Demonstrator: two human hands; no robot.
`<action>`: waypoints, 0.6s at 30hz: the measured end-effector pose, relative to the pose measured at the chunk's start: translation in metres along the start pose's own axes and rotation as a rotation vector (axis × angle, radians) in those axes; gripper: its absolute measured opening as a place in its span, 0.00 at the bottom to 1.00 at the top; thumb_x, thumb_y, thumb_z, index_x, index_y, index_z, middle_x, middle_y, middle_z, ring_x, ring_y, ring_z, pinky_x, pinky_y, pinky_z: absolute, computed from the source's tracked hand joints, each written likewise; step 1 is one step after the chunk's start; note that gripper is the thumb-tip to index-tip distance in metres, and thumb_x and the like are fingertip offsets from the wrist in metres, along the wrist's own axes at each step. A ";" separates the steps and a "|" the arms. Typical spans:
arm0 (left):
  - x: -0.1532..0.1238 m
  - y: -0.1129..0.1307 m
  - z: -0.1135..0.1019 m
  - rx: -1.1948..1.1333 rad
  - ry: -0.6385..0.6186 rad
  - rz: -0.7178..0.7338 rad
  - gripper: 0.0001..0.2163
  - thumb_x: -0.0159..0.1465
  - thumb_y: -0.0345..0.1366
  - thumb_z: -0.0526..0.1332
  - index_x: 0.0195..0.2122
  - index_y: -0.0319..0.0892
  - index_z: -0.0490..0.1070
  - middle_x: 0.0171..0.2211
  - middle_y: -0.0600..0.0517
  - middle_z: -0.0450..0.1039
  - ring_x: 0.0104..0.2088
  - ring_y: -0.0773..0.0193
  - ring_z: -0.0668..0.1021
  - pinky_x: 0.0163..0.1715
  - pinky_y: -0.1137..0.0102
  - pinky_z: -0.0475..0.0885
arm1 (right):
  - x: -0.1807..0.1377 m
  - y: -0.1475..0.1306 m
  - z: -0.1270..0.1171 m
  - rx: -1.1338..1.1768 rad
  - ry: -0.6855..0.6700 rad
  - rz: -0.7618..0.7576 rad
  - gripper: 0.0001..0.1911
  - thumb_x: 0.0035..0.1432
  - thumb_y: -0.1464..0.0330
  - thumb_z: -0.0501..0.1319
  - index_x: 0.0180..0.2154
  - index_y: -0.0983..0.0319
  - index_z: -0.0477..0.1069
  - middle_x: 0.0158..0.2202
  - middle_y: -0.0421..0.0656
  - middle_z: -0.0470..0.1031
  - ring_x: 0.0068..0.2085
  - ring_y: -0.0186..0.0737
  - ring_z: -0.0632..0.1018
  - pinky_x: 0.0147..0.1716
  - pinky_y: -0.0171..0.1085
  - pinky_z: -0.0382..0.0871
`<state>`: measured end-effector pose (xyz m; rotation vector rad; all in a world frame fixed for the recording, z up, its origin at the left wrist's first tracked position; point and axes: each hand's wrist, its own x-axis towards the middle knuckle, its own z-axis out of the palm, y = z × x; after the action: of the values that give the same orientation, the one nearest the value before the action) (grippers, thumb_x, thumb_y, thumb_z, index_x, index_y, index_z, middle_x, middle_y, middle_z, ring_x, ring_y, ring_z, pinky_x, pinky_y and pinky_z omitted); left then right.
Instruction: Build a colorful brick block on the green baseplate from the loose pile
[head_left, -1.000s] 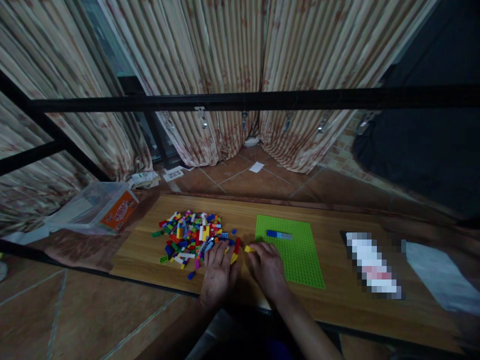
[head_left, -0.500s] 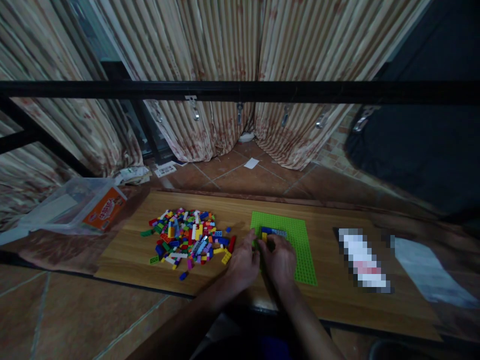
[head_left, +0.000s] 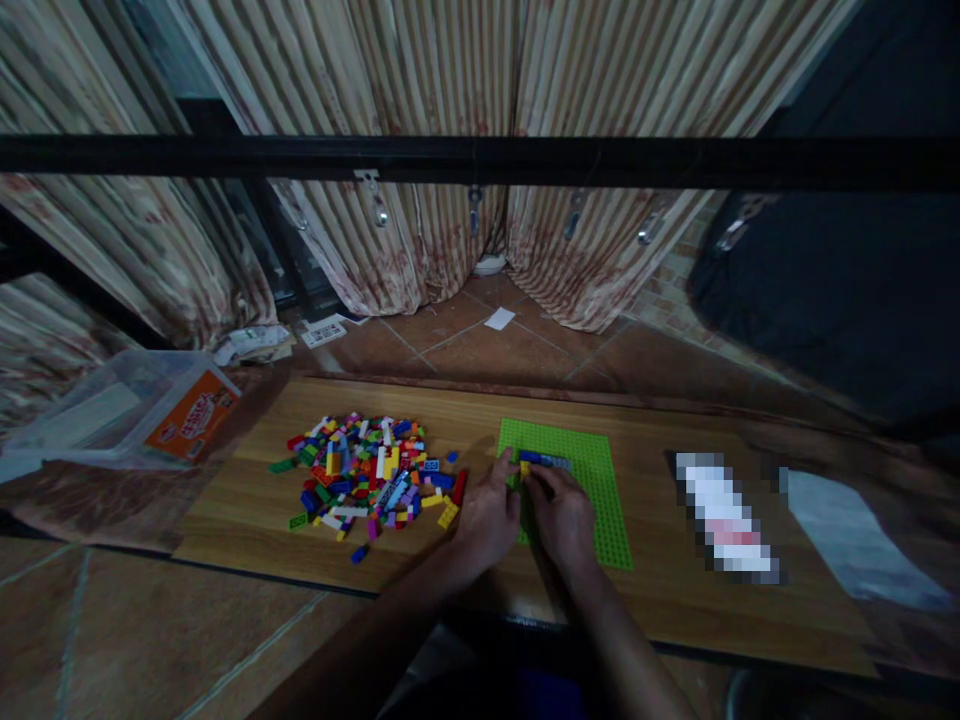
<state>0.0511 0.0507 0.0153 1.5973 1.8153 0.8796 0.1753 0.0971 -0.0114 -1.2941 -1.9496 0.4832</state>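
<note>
A green studded baseplate [head_left: 592,480] lies on the wooden board [head_left: 660,600]. A blue and grey brick row [head_left: 547,460] sits on its far left part. My right hand [head_left: 562,515] rests over the plate's left side, fingers pinched on a small yellow brick [head_left: 524,467] just before that row. My left hand [head_left: 487,510] lies at the plate's left edge, fingers curled against it. A heap of loose coloured bricks [head_left: 367,470] lies to the left.
A clear plastic tub with an orange label [head_left: 142,410] stands at the far left. A blurred-out white object [head_left: 724,520] and a pale sheet [head_left: 855,540] lie on the right. A black bar [head_left: 480,160] crosses overhead; curtains hang behind.
Both hands moved from the edge of the brick heap to the baseplate's left side, the right one carrying a yellow brick up to the blue row.
</note>
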 end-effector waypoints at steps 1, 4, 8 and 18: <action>0.000 0.000 0.000 -0.004 -0.008 0.002 0.31 0.61 0.26 0.53 0.66 0.41 0.47 0.54 0.49 0.73 0.51 0.60 0.76 0.55 0.63 0.69 | 0.000 0.000 0.000 -0.006 0.000 0.000 0.14 0.63 0.65 0.54 0.40 0.62 0.77 0.42 0.50 0.79 0.41 0.46 0.78 0.41 0.44 0.71; -0.001 -0.002 0.000 -0.005 -0.018 0.016 0.31 0.62 0.26 0.52 0.66 0.40 0.47 0.55 0.48 0.72 0.52 0.60 0.75 0.56 0.62 0.68 | 0.000 -0.001 0.000 -0.020 0.000 -0.009 0.14 0.63 0.65 0.54 0.40 0.62 0.77 0.42 0.50 0.79 0.41 0.46 0.78 0.42 0.44 0.71; -0.002 -0.004 0.002 0.022 -0.007 0.045 0.30 0.62 0.26 0.52 0.66 0.41 0.48 0.56 0.47 0.71 0.53 0.60 0.74 0.57 0.61 0.67 | 0.000 -0.002 0.000 -0.024 -0.001 -0.030 0.14 0.63 0.66 0.54 0.40 0.62 0.77 0.42 0.50 0.79 0.42 0.46 0.77 0.43 0.44 0.71; -0.005 -0.007 0.003 0.204 -0.005 0.131 0.26 0.65 0.27 0.48 0.65 0.37 0.51 0.59 0.44 0.67 0.58 0.59 0.70 0.59 0.61 0.66 | 0.002 0.000 -0.003 -0.108 -0.060 -0.075 0.15 0.65 0.65 0.52 0.41 0.60 0.78 0.40 0.49 0.78 0.40 0.45 0.77 0.41 0.43 0.70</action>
<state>0.0503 0.0452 0.0079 1.8609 1.8637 0.7660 0.1772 0.0988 -0.0088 -1.2803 -2.0909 0.3883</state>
